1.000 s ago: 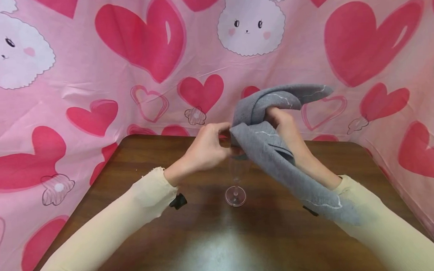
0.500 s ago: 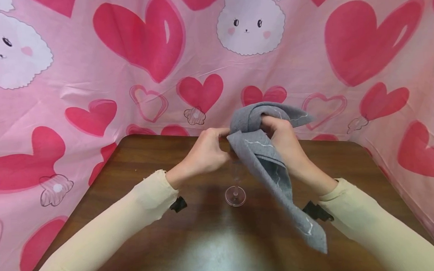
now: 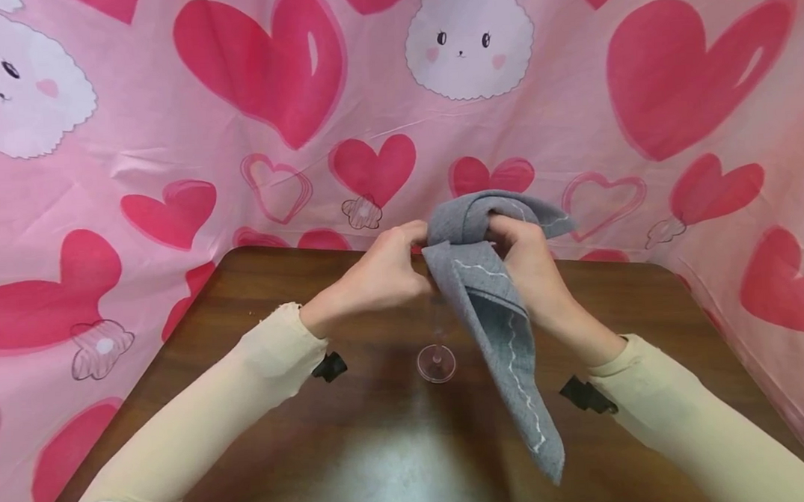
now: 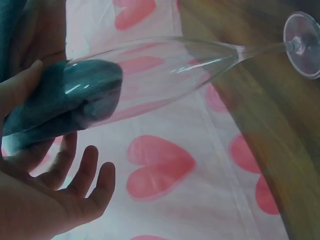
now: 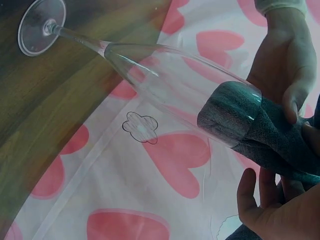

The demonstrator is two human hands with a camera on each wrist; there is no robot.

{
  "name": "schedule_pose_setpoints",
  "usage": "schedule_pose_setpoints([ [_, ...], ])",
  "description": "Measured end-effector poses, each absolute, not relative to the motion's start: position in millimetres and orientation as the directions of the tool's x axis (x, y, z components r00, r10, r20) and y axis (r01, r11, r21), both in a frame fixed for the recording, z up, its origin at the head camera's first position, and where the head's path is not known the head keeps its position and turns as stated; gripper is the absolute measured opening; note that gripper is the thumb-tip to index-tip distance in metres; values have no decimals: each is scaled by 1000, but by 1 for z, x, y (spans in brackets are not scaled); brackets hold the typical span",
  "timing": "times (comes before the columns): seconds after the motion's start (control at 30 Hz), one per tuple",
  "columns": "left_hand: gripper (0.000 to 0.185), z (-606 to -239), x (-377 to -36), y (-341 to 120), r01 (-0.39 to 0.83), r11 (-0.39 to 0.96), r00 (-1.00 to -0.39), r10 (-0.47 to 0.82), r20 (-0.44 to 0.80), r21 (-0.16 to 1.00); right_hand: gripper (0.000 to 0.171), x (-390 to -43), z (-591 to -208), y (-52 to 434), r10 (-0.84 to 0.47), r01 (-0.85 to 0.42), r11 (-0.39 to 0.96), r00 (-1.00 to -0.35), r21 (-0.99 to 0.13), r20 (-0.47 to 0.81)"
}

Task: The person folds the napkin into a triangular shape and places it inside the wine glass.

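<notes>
A clear champagne flute (image 3: 437,363) stands on the brown table (image 3: 329,441), its bowl mostly hidden by hands and cloth in the head view. Both wrist views show a rolled end of the grey cloth napkin (image 3: 491,277) inside the mouth of the flute (image 4: 215,57). My left hand (image 3: 386,274) pinches the napkin just above the rim, thumb on one side, its outer fingers loose beside the glass. Across from it, my right hand (image 3: 527,268) grips the napkin's upper folds; its fingertips are partly hidden by cloth. One long tail hangs toward the front, another points right.
Pink fabric (image 3: 374,72) printed with hearts and rabbits hangs behind the table and along both sides. Black pieces of gear (image 3: 329,366) sit under both cream sleeves (image 3: 272,361). The table's far edge lies just behind the hands.
My right hand has come down a little with the napkin. The napkin's front tail has slid off the right forearm and swung left to hang down. The flute's foot stays put.
</notes>
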State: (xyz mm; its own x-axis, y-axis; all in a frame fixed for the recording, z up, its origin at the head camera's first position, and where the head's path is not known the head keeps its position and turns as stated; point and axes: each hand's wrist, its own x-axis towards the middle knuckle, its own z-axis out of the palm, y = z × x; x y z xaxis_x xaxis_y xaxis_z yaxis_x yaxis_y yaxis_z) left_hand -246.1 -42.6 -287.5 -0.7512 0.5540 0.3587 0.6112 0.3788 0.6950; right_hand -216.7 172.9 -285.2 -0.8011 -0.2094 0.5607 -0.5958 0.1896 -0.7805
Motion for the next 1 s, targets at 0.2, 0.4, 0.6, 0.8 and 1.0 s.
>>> schedule_pose_setpoints([
  [0.2,29,-280,-244,-45,595,364,-751,569,334,717,27,-216,-282,177,-248,-554,203,-827,-807,505],
  [0.4,22,-277,-244,-42,617,394,-749,561,353,681,33,-212,-276,182,-289,-505,360,-860,-785,421],
  [0.6,18,-275,-242,-42,630,423,-750,549,369,651,31,-211,-278,184,-276,-461,435,-886,-773,373],
  [0.8,15,-279,-242,-40,606,468,-778,516,358,643,27,-213,-282,183,-296,-474,431,-878,-768,376],
  [1.0,15,-284,-243,-38,602,506,-786,510,348,618,25,-213,-287,186,-294,-468,457,-882,-757,368],
])
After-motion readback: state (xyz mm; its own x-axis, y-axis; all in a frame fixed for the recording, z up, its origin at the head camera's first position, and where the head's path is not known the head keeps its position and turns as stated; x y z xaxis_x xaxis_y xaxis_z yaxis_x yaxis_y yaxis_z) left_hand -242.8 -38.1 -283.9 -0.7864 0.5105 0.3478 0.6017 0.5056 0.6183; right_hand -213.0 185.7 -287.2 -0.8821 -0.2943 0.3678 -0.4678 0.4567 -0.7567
